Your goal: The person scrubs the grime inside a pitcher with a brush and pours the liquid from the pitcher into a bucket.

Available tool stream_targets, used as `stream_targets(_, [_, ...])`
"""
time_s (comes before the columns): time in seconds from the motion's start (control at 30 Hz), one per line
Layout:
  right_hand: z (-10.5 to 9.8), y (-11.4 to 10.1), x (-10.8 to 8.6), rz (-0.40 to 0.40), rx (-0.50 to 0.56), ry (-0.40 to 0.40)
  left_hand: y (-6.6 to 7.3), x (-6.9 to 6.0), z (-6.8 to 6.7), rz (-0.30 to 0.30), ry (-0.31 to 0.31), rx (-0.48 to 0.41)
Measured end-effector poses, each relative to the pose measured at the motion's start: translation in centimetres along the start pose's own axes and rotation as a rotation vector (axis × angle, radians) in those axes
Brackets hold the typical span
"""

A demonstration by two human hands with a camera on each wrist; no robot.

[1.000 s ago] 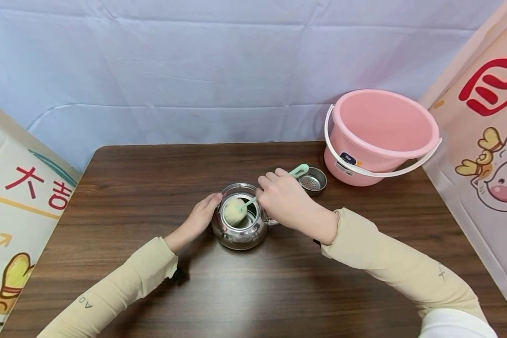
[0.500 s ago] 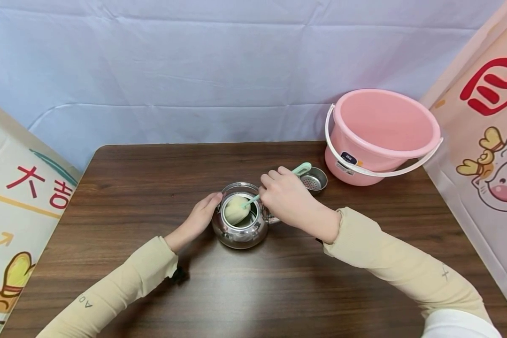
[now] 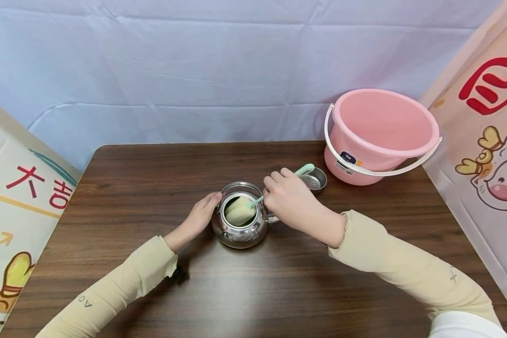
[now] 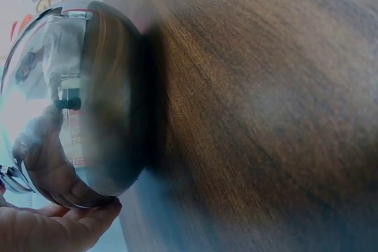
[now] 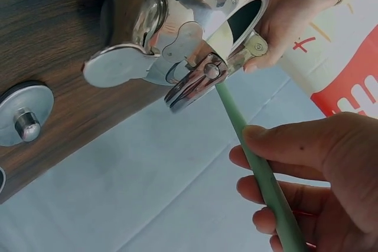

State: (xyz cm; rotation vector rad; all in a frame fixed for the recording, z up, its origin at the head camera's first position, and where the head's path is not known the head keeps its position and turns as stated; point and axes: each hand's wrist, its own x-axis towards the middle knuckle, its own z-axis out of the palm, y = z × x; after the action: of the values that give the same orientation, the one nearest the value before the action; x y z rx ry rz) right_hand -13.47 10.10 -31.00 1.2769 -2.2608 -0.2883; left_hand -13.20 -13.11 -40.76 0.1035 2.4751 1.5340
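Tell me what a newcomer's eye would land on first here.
Likely the big pink bucket with its white handle, standing at the far right corner of the dark wooden table. Next comes the shiny metal teapot near the middle, with a pale sponge head in its round opening. The right hand grips the sponge's green handle, while the left hand touches the teapot's left side.

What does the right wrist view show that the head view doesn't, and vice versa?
Right wrist only: a round silver metal disc with a stubby knob. Head only: a pink plastic bucket. Both: the shiny silver metal kettle, the left hand touching it, the right hand gripping a slim green stick, and the brown wood-grain table.
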Motion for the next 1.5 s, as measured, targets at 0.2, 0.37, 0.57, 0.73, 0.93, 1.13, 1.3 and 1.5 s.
stream_targets(0.2, [-0.3,-0.1,0.0,-0.012,-0.013,-0.015,-0.1,0.1,-0.1,-0.008,-0.006,0.027])
stream_targets(0.37, [-0.5,-0.2,0.0,-0.018,-0.022,-0.022,0.0,0.1,-0.2,0.018,-0.005,0.047])
stream_targets(0.57, [-0.7,-0.4,0.0,-0.030,-0.032,-0.013,0.0,0.1,-0.2,0.043,0.001,0.038])
stream_targets(0.73, [-0.8,-0.5,0.0,-0.041,-0.038,-0.008,0.0,0.1,-0.2,0.037,0.002,0.035])
stream_targets(0.93, [-0.8,-0.6,0.1,-0.052,-0.049,-0.009,0.0,0.1,-0.1,0.012,0.010,0.035])
stream_targets(1.13, [-0.8,-0.6,0.1,-0.062,-0.058,-0.007,0.0,0.0,-0.1,0.024,0.021,0.037])
stream_targets(1.3, [-0.9,-0.7,0.1,-0.071,-0.039,0.000,0.0,0.0,-0.1,0.026,0.020,0.041])
stream_targets(1.5, [-1.2,-1.1,0.2,-0.087,-0.014,0.010,0.0,0.1,-0.1,0.024,0.014,0.047])
